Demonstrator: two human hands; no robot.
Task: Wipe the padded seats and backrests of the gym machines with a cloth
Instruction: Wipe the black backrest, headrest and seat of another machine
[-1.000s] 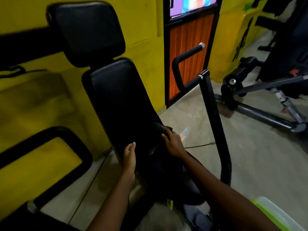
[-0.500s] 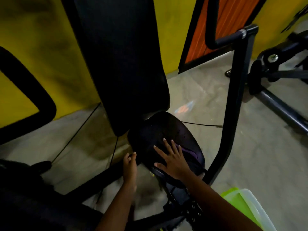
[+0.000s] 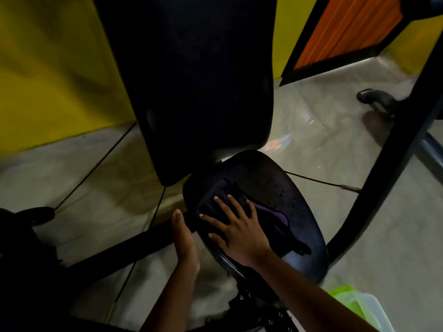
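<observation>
The dark cloth [image 3: 275, 218], showing a purple edge, is lying flat on the near left part of the black padded seat [image 3: 282, 185]. The right hand [image 3: 239, 233] is pressing down on it, palm flat and fingers spread wide and straight, with the cloth sticking out past the fingers toward the seat's right side. Small droplets are glinting on the bare right part of the seat.

The left hand [image 3: 183, 238] is hanging just beside the seat's left edge, seen edge-on, fingers straight and close together and holding nothing; whether it is touching the seat cannot be told.

The black backrest [image 3: 191, 80] is rising directly behind the seat. A black frame bar [image 3: 393, 164] is curving up on the seat's right. A clear container with a green lid [image 3: 354, 305] is sitting on the grey floor [image 3: 335, 212], near and right of the seat. A yellow wall [image 3: 48, 68] is standing behind and left of the seat, and an orange panel [image 3: 347, 29] behind and right of it.
</observation>
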